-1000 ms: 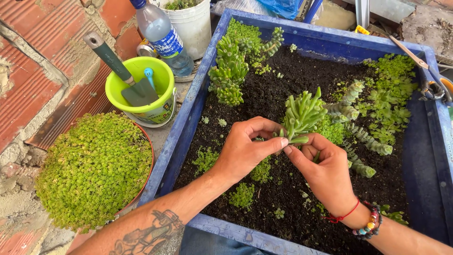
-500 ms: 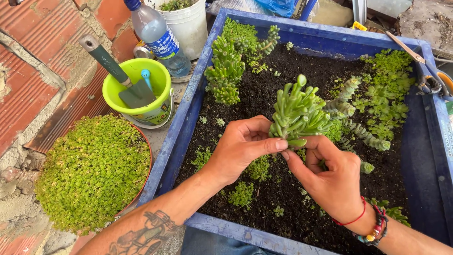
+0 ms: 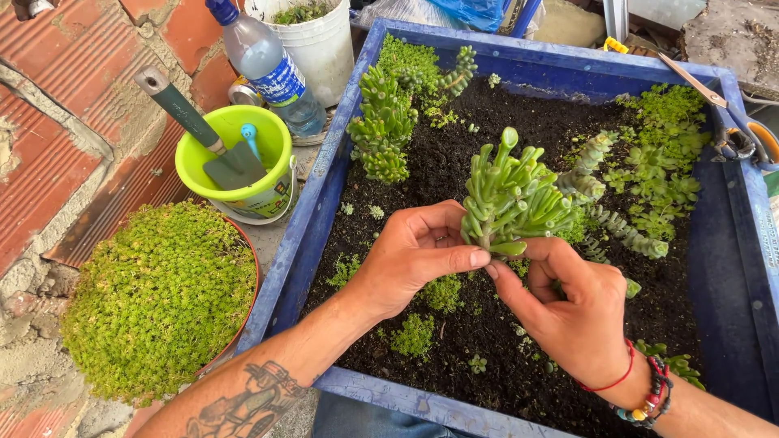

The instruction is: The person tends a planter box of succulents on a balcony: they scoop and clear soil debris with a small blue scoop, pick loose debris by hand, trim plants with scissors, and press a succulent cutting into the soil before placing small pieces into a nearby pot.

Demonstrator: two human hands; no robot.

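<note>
A blue rectangular planter tray [image 3: 324, 195] filled with dark soil holds several small succulents and moss tufts. My left hand [image 3: 410, 259] and my right hand [image 3: 568, 308] meet above the middle of the soil, both pinching the base of a light green succulent cutting [image 3: 511, 195] with finger-like leaves. The cutting stands upright above my fingers, clear of the soil. A red cord and a bead bracelet circle my right wrist.
A round pot of dense green moss [image 3: 158, 296] sits left of the tray. Behind it stand a lime green bucket [image 3: 268, 150] with a trowel [image 3: 219, 158], a plastic water bottle [image 3: 272, 69] and a white pot [image 3: 324, 40]. Scissors [image 3: 742, 134] lie on the tray's right rim. Brick wall at left.
Both hands have raised the succulent cutting and turned it more upright; its leaves now show fuller and higher above the soil. My hands shifted slightly toward me.
</note>
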